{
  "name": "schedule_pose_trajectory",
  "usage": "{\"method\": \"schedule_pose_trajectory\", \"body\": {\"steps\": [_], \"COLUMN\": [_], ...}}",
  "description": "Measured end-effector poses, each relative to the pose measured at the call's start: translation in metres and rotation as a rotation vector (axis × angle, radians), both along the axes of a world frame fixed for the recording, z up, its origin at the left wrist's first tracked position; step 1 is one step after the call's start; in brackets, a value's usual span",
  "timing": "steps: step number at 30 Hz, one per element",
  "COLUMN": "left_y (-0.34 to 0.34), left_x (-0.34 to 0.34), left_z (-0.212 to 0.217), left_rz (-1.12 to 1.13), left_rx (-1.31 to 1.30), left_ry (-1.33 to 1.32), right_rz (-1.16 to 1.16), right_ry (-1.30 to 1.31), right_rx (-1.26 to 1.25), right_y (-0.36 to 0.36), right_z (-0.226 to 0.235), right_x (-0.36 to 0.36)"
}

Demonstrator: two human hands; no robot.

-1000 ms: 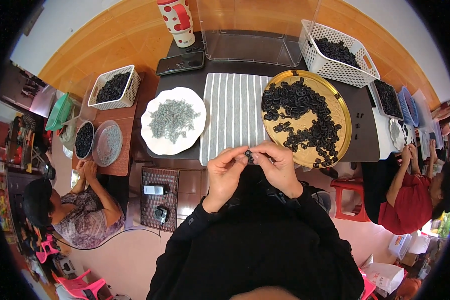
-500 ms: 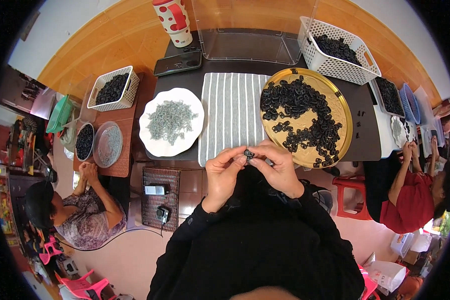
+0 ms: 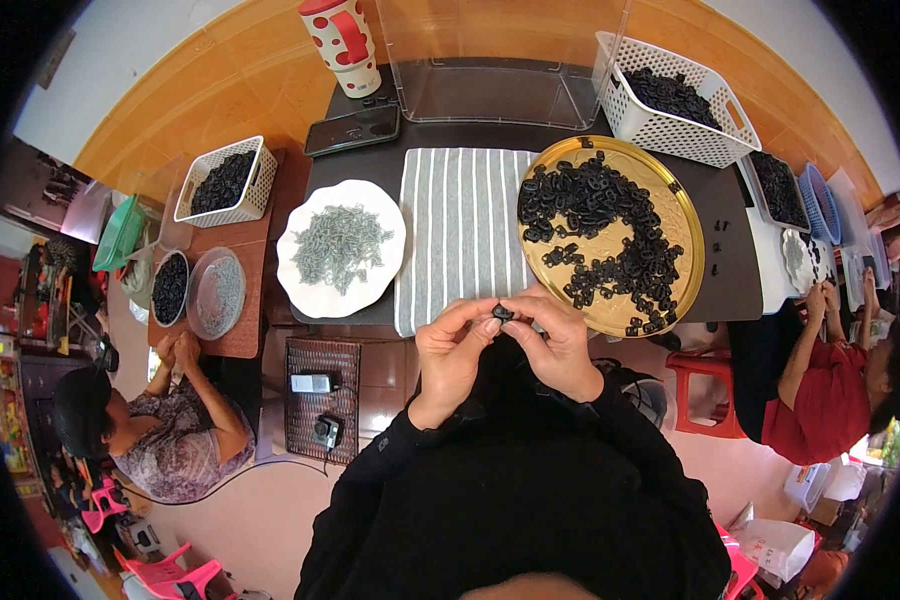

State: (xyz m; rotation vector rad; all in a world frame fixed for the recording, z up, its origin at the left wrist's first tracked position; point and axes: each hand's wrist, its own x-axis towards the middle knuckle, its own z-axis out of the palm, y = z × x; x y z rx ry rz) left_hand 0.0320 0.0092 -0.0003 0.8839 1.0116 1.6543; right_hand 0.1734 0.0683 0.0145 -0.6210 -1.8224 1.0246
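Note:
Between the fingertips of both hands I hold a small black plastic part (image 3: 503,313), just in front of the table's near edge. My left hand (image 3: 452,347) pinches it from the left, and my right hand (image 3: 555,343) grips it from the right; the fingers hide much of it. Beyond them lies a grey-and-white striped cloth (image 3: 465,220). To its right a round gold tray (image 3: 685,240) carries many loose black parts (image 3: 595,195). A white scalloped plate (image 3: 295,285) to its left bears a heap of small silvery metal pieces (image 3: 342,245).
A clear plastic bin (image 3: 490,90), a phone (image 3: 353,130) and a spotted tumbler (image 3: 345,45) stand at the back. A white basket (image 3: 715,145) of black parts is at back right. People sit left and right; a red stool (image 3: 708,390) stands right.
My fingers have shifted slightly around the small black part, which now sits turned and more covered between the fingertips. The view has moved a little.

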Motion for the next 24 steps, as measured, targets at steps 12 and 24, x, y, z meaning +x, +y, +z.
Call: {"method": "schedule_pose_trajectory", "body": {"steps": [12,24], "left_y": [-0.006,-0.008], "left_x": [0.005,0.011], "left_z": [0.007,0.013], "left_rz": [0.049,0.109], "left_rx": [0.107,0.172], "left_ry": [0.159,0.207], "right_rz": [-0.151,-0.192], "right_ry": [-0.027,0.039], "right_rx": [0.080,0.204], "right_y": [-0.021,-0.021], "right_z": [0.010,0.016], "right_x": [-0.006,-0.010]}}
